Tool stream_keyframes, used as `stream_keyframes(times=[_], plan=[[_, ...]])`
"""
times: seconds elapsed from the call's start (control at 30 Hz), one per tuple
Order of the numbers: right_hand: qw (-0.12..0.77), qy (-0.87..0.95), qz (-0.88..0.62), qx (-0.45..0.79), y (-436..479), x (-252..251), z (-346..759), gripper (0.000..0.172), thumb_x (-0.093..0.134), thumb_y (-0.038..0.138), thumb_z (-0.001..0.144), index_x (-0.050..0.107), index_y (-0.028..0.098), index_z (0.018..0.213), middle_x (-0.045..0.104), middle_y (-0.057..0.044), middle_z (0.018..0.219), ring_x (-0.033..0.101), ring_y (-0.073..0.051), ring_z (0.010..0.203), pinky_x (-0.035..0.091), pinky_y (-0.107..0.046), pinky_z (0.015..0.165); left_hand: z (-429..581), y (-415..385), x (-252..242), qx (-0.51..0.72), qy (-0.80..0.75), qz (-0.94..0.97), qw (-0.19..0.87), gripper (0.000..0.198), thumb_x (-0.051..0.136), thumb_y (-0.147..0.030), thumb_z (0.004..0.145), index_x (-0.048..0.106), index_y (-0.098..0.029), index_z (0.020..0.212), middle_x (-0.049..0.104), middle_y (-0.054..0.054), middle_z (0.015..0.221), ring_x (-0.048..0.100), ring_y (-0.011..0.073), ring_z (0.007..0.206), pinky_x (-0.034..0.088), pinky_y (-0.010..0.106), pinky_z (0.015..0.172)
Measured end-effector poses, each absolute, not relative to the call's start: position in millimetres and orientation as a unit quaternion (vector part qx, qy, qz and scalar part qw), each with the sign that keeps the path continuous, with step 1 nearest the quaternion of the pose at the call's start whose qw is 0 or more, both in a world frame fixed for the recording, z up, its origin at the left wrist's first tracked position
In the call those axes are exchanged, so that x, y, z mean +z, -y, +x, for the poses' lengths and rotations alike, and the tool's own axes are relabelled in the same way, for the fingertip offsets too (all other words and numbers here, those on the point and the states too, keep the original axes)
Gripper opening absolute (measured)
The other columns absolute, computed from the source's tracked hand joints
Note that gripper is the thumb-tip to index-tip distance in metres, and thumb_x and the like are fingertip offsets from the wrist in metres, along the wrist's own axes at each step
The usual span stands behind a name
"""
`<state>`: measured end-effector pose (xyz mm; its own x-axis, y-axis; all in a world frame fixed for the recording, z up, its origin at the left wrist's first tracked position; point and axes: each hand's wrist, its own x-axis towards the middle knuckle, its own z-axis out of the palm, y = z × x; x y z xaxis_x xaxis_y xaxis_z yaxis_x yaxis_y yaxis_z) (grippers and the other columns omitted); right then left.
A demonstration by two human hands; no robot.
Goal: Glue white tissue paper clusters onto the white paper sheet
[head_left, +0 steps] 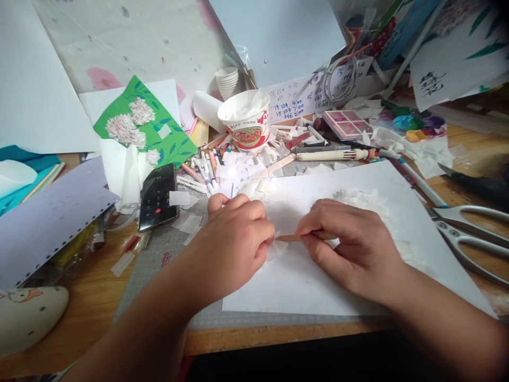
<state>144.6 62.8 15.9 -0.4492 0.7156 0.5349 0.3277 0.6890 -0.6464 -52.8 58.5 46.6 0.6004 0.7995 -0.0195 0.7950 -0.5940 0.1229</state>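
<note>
My right hand point(350, 244) pinches a thin wooden stick point(288, 238) whose tip points left. That tip meets the fingertips of my left hand point(238, 239), which are closed over something I cannot make out. A bit of thin white tissue point(276, 250) shows just below them. Both hands are above a large white sheet point(310, 292). Crumpled white tissue tufts point(397, 228) lie on the sheet behind and right of my right hand, and more loose tissue point(262, 189) lies behind my left hand.
Behind the sheet stand a paper bowl point(244, 122) and scattered markers point(209, 170). A phone point(158, 197) and a green flower picture point(139, 124) are at the left. Scissors point(469, 233) lie at the right, near a palette point(347, 125). A grey cutting mat point(139, 286) extends under the sheet.
</note>
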Motion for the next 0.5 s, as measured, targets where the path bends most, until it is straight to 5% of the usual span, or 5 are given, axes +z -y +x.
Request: stream_keyframes(times=[0.5], plan=[[0.377,0.847,-0.309,0.212,-64.4,12.0,140.3,0.020,0.046,0.002,0.065,0.051,0.019,0.074,0.054,0.002,0.060,0.048,-0.012,0.059,0.040,-0.026,0.060,-55.5,-59.6,43.3,0.032,-0.444,0.894,0.058,0.016,0.050,-0.012,0.076,0.058,-0.022,0.068,0.056,-0.002,0.078,0.048,0.0189,0.082,0.022,0.038,0.073]])
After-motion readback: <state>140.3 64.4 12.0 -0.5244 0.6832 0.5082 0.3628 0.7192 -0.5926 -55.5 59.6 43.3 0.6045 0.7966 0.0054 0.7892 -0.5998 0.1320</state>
